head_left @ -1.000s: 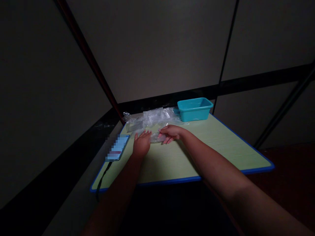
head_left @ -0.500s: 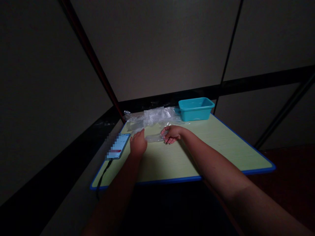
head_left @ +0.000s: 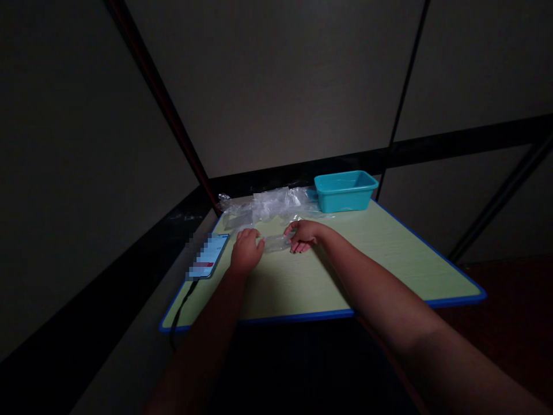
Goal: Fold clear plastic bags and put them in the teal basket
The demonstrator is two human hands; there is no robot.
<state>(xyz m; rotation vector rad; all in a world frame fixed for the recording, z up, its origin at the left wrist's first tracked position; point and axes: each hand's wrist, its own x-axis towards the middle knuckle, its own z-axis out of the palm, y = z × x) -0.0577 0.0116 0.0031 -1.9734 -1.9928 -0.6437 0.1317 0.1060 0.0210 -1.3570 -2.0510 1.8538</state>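
Between my hands a folded strip of clear plastic bag [head_left: 277,244] lies low over the tabletop. My right hand [head_left: 302,236] has its thumb and forefinger pinched on the strip's right end, with the other fingers curled below. At the left end, my left hand [head_left: 247,251] has its fingers bent over the plastic and its thumb towards the right. The part of the strip under that hand is hidden. Behind both hands, more crumpled clear plastic bags [head_left: 276,204] are spread along the table's back.
A turquoise plastic basket [head_left: 345,200] stands at the back right corner of the pale green, blue-edged table [head_left: 389,265]. Near the left edge lies a phone [head_left: 211,256], with a dark cable [head_left: 184,302] running off the front. Wall panels [head_left: 294,86] rise close behind.
My left hand has moved slightly right along the plastic, with its thumb now turned inward. The visible strip between the hands is shorter. My right hand has barely moved.
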